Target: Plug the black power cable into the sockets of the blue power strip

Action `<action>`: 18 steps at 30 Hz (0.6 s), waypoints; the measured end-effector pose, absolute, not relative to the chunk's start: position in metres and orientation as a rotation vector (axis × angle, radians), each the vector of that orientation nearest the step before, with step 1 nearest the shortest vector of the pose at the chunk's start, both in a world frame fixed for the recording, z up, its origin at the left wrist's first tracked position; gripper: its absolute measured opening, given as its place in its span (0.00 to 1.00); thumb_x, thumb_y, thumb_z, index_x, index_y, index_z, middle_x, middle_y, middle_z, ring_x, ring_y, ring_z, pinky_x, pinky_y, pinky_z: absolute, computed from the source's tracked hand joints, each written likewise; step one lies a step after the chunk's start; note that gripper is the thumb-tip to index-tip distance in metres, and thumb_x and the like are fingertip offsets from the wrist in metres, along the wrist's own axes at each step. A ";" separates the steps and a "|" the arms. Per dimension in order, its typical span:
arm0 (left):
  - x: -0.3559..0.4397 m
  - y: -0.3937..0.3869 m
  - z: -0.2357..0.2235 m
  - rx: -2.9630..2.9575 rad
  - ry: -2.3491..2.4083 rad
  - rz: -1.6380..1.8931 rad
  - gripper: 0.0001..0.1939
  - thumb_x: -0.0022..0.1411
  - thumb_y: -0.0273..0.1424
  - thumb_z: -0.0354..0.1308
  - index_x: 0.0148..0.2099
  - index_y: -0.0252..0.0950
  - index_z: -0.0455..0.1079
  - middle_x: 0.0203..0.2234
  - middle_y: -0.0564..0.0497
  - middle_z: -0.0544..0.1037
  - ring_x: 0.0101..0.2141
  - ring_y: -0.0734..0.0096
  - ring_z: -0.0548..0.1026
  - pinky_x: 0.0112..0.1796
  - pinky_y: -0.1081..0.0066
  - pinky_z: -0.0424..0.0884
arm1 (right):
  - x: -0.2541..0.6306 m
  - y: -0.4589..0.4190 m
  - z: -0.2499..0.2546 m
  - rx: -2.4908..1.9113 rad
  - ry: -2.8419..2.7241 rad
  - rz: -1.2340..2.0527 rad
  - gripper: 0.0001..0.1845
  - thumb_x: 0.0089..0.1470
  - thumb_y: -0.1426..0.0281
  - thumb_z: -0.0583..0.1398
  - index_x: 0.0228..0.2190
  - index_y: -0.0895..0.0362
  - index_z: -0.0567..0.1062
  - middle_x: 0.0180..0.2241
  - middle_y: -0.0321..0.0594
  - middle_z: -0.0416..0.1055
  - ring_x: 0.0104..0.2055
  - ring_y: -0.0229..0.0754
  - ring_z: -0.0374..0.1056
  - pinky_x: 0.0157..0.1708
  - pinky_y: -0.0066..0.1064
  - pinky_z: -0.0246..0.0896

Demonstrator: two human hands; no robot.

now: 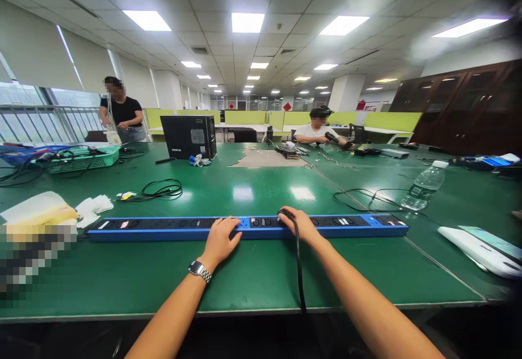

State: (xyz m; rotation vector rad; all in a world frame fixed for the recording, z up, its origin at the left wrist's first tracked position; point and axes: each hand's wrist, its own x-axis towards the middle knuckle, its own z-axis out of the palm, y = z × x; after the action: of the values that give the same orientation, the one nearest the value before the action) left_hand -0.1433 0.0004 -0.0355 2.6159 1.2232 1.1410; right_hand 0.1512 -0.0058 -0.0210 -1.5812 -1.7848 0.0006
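A long blue power strip (163, 233) with black sockets lies across the green table (163, 283) before me. My left hand (222, 236), wearing a watch (199, 270) on its wrist, grips the strip near its middle, fingers over the top and thumb at the front. Farther right along the strip, my right hand (299, 226) is closed around a black plug (286, 215) at the socket face. From that plug a thick black cable (299, 266) hangs down over the table's front edge. Whether the plug sits inside a socket is hidden by the fingers.
A water bottle (424, 187) and a white device (477, 250) are on the right. Behind the strip lie coiled cables (161, 189), a black computer case (187, 137) and a green basket (87, 160). One person stands back left; another sits across the table.
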 end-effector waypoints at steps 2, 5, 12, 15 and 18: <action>-0.144 0.001 -0.036 2.611 1.223 1.141 0.16 0.60 0.28 0.59 0.51 0.38 0.71 0.49 0.45 0.78 0.54 0.54 0.72 0.56 0.48 0.63 | 0.155 -0.004 -0.015 -1.550 -1.825 0.147 0.19 0.56 0.53 0.53 0.34 0.53 0.77 0.28 0.36 0.75 0.31 0.40 0.69 0.33 0.30 0.62; -0.144 0.002 -0.037 2.601 1.220 1.145 0.16 0.60 0.28 0.59 0.51 0.38 0.72 0.48 0.45 0.79 0.54 0.55 0.72 0.56 0.48 0.63 | 0.159 0.002 -0.007 -1.519 -1.856 0.362 0.22 0.55 0.52 0.52 0.32 0.55 0.76 0.27 0.37 0.74 0.31 0.40 0.68 0.32 0.30 0.61; -0.145 0.004 -0.038 2.573 1.200 1.170 0.15 0.59 0.28 0.60 0.49 0.39 0.72 0.47 0.46 0.79 0.53 0.53 0.73 0.55 0.47 0.64 | 0.161 0.005 0.006 -1.486 -1.870 0.653 0.27 0.51 0.47 0.53 0.31 0.57 0.75 0.26 0.37 0.71 0.30 0.40 0.64 0.32 0.31 0.59; -0.145 0.004 -0.037 2.564 1.194 1.178 0.14 0.59 0.28 0.61 0.49 0.39 0.73 0.47 0.46 0.79 0.53 0.53 0.73 0.55 0.47 0.64 | 0.160 0.002 0.012 -1.466 -1.909 0.710 0.26 0.50 0.46 0.54 0.31 0.57 0.75 0.26 0.36 0.70 0.30 0.39 0.63 0.32 0.31 0.58; -0.146 0.003 -0.036 2.554 1.195 1.173 0.14 0.59 0.27 0.61 0.48 0.39 0.73 0.47 0.47 0.79 0.53 0.53 0.73 0.55 0.48 0.64 | 0.161 0.004 0.020 -1.457 -1.964 0.762 0.26 0.48 0.46 0.57 0.30 0.56 0.75 0.24 0.35 0.68 0.27 0.38 0.60 0.30 0.30 0.56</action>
State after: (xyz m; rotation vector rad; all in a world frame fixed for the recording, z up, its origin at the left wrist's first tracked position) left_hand -0.1457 0.0029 -0.0363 2.5543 1.1948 1.1730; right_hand 0.1607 0.0040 0.0201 -1.4570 -1.9635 0.7618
